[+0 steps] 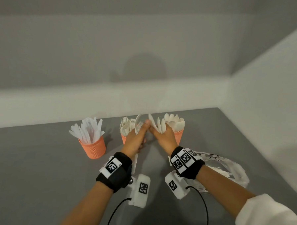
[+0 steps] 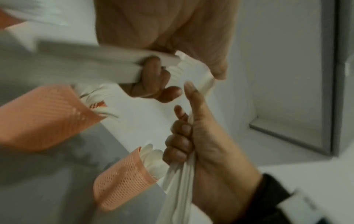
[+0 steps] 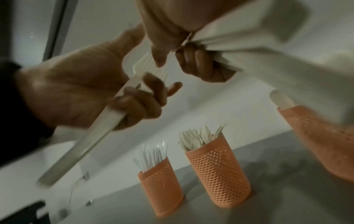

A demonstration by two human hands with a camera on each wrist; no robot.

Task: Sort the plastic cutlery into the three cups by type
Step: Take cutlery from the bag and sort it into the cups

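Three orange mesh cups stand near the wall. The left cup (image 1: 93,148) holds knives (image 1: 89,130), the middle cup (image 1: 123,139) forks and the right cup (image 1: 178,137) spoons (image 1: 175,123). My left hand (image 1: 139,135) grips a bundle of white forks (image 3: 145,66) in front of the middle cup. My right hand (image 1: 161,135) grips a fan of white spoons (image 1: 158,125) beside the right cup. The two hands almost touch at the thumbs. In the right wrist view the knife cup (image 3: 161,188) and fork cup (image 3: 218,177) stand side by side.
A crumpled clear plastic bag (image 1: 227,168) with some white cutlery inside lies on the grey table (image 1: 38,166) behind my right wrist. White walls close the table at the back and at the right. Cables trail from both wrist cameras toward me.
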